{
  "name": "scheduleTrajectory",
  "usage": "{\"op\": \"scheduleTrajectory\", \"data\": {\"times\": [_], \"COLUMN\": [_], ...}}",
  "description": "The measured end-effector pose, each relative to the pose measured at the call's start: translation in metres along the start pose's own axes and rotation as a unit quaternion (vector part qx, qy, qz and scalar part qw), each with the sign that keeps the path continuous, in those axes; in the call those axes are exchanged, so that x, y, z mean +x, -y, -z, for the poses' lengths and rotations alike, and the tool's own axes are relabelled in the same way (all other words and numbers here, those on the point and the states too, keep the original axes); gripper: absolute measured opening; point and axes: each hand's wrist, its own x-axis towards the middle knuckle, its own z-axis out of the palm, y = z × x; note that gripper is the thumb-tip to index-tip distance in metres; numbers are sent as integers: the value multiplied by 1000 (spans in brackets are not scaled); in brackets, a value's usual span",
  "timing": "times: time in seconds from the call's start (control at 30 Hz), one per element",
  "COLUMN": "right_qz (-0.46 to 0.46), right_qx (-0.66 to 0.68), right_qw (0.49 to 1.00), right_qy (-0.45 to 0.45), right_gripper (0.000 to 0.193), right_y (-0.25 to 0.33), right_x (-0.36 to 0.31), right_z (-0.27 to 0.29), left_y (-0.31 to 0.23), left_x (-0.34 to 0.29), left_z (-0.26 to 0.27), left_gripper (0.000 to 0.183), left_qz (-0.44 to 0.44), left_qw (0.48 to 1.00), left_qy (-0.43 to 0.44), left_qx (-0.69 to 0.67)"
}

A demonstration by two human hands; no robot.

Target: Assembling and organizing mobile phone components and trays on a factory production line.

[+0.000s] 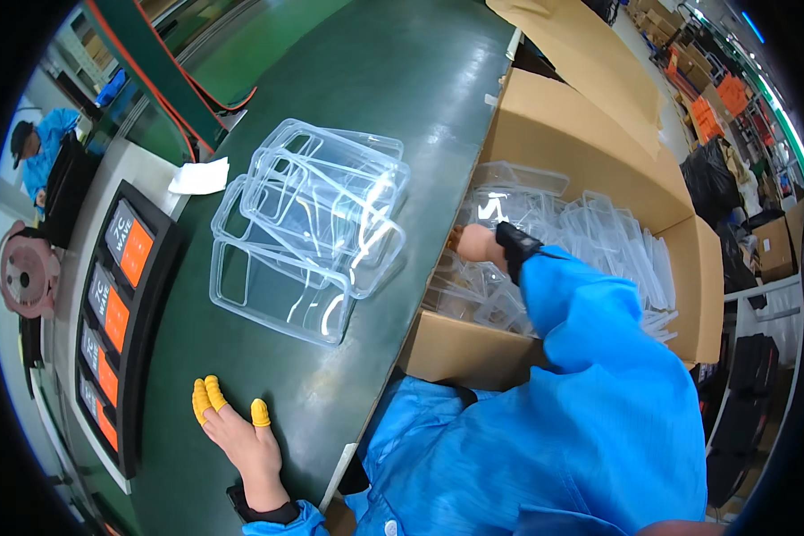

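Note:
My left hand (247, 447) lies on the green table, fingers spread and holding nothing. Yellow finger cots cover its thumb and two of its fingers. My right hand (479, 243) reaches into an open cardboard carton (581, 112) at the table's right edge. Its fingers point away and are mostly hidden, so their grip does not show. Around it in the carton are many clear plastic trays (612, 237). Ahead of my left hand, a loose, overlapping pile of clear plastic trays (281, 299) with rounded corners rests on the table.
At left, a black rack (154, 308) holds several grey-and-orange panels (137, 253). White paper (199, 177) lies near a green post (156, 76) with orange edges. Beyond are a pinkish fan (27, 271) and a person in blue (52, 147). Shelving (782, 313) stands at right.

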Motion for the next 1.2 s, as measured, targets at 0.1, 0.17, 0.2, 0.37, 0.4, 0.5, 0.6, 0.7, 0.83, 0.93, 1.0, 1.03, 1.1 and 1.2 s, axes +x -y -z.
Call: {"op": "scheduleTrajectory", "data": {"times": [0.1,0.17,0.2,0.37,0.4,0.5,0.6,0.7,0.83,0.93,1.0,1.03,1.1,1.2], "right_qz": [15,2,-14,-106,-112,-153,-196,-105,-60,-60,-39,-51,-65,-12], "right_qx": [-50,-49,-53,-2,38,224,207,115,32,-14,-46,-44,-43,47], "right_qw": [999,998,996,983,961,924,945,983,945,944,949,941,933,875], "right_qy": [12,-48,-69,151,252,269,162,98,318,325,309,331,351,482], "right_gripper": [12,10,12,23,32,46,56,58,57,60,63,64,65,65], "right_y": [8,4,5,23,25,23,0,-30,-45,-36,-48,-41,-33,-16], "right_x": [-26,-43,-52,-89,-95,-106,-101,-83,-57,-56,-55,-55,-56,-73], "right_z": [71,88,103,100,91,77,85,78,39,27,-5,9,15,8], "left_y": [-4,-1,0,-2,-3,0,0,0,-1,-1,-1,-1,0,-1], "left_x": [2,2,2,3,4,6,4,2,5,5,4,4,5,7], "left_z": [-2,-2,-2,0,0,-2,-3,-2,-4,-3,-1,-2,-2,-4], "left_gripper": [55,54,54,53,53,52,52,52,51,51,50,50,50,50], "left_qz": [-19,-17,-17,-15,-15,-26,-23,-14,-10,-11,-11,-7,-4,-7], "left_qw": [1000,1000,1000,1000,1000,999,1000,1000,1000,999,999,999,999,999], "left_qy": [-8,-5,-3,-14,-14,-15,-9,-18,-13,-18,-23,-24,-28,-31], "left_qx": [6,-3,-4,-17,-17,-19,-13,-8,-17,-26,-27,-31,-36,-33]}}
